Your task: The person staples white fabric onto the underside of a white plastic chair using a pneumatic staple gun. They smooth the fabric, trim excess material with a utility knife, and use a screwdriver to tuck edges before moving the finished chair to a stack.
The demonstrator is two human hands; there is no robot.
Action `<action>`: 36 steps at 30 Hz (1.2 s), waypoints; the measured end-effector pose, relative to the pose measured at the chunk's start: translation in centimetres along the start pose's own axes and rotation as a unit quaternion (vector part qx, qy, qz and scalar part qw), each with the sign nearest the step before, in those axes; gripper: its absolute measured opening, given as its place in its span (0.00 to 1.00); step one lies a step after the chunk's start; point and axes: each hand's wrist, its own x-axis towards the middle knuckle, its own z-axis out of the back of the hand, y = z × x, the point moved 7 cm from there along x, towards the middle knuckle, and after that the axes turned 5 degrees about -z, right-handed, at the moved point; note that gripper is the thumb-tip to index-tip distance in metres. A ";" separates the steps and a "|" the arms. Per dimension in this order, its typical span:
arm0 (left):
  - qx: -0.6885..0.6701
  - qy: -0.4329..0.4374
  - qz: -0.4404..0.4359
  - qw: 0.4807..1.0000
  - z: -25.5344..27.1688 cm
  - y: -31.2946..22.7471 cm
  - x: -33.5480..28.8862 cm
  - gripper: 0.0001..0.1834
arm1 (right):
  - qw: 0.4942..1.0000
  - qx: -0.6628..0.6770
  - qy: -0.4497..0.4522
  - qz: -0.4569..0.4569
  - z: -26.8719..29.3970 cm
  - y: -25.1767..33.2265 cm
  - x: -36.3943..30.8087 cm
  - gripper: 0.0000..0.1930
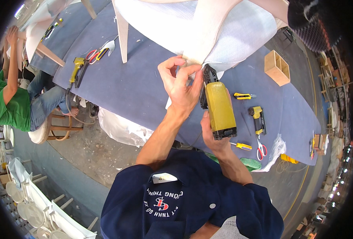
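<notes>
A pale wooden chair frame (215,20) with white woven fabric (244,34) stretched over it lies on the blue-grey covered table (152,75). At the fabric's near edge my left hand (182,87) is closed, thumb and fingers pinching the cloth beside the wood. My right hand (215,141) is wrapped round a yellow and black staple gun (221,105), partly hidden behind the tool's body. The black nose of the gun meets the fabric edge, right next to my left fingertips. Whether it touches the wood, I cannot tell.
On the table to the right lie a yellow utility knife (244,96), a second staple gun (257,119), a screwdriver (243,146), scissors (261,152) and a wooden box (277,67). Another staple gun (78,68) rests at left, near a seated co-worker in green (15,103).
</notes>
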 end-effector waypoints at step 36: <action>-0.194 0.610 0.241 0.730 -7.5 -14.2 -25.0 0.14 | 0.879 0.347 -0.143 -0.295 18.7 -11.0 -12.4 0.20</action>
